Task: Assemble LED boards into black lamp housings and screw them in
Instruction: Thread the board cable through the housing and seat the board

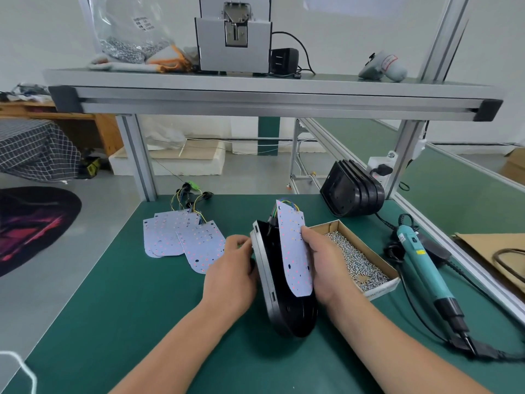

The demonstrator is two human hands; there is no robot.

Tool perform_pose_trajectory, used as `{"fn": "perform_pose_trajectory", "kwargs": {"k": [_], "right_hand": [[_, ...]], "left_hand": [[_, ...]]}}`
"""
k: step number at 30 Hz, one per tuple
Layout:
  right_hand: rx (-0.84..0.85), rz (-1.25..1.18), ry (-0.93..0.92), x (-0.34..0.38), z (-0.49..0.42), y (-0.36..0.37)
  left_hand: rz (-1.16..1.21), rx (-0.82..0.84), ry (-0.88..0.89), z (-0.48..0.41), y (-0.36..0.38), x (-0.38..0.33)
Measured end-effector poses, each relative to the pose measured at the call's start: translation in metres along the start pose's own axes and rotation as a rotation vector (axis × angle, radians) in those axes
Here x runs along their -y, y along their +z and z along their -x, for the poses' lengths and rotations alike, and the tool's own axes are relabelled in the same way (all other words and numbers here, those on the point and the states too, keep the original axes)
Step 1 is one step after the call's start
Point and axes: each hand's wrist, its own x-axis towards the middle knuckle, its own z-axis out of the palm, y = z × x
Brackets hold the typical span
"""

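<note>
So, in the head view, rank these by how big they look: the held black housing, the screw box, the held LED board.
1. black housing, tilted and partly hidden.
2. screw box, nearly alike, so unsure.
3. LED board, clearly smallest.

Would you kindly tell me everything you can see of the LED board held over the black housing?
The LED board is a thin, pale lilac sheet, rounded at its near end, dotted with small red and orange LEDs and a few dark holes. Coloured wires leave its far end. It stands tilted on edge, against the open black housing, not lying flat inside. The right hand grips its right edge; the left hand holds the housing.
</note>
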Motion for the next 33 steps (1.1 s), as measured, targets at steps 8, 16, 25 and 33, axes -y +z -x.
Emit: {"fn": "perform_pose_trajectory", "kwargs": {"k": [8, 16, 25, 33], "right_hand": [[0.0, -0.092, -0.037, 0.006, -0.003, -0.004], [-0.015, -0.033, -0.064, -0.001, -0.004, 0.001], [0.067, 0.166, -0.091, 0.017, -0.003, -0.007], [0.039, 0.602, -0.442, 0.02, 0.013, 0.002]], "left_hand": [[0.236, 0.085, -0.057, -0.008, -0.008, 0.008], [0.845, 0.191, -0.117, -0.006, -0.022, 0.013], [0.851, 0.186, -0.161, -0.012, -0.042, 0.026], [0.857, 0.23, -0.178, -0.013, -0.049, 0.037]]}}
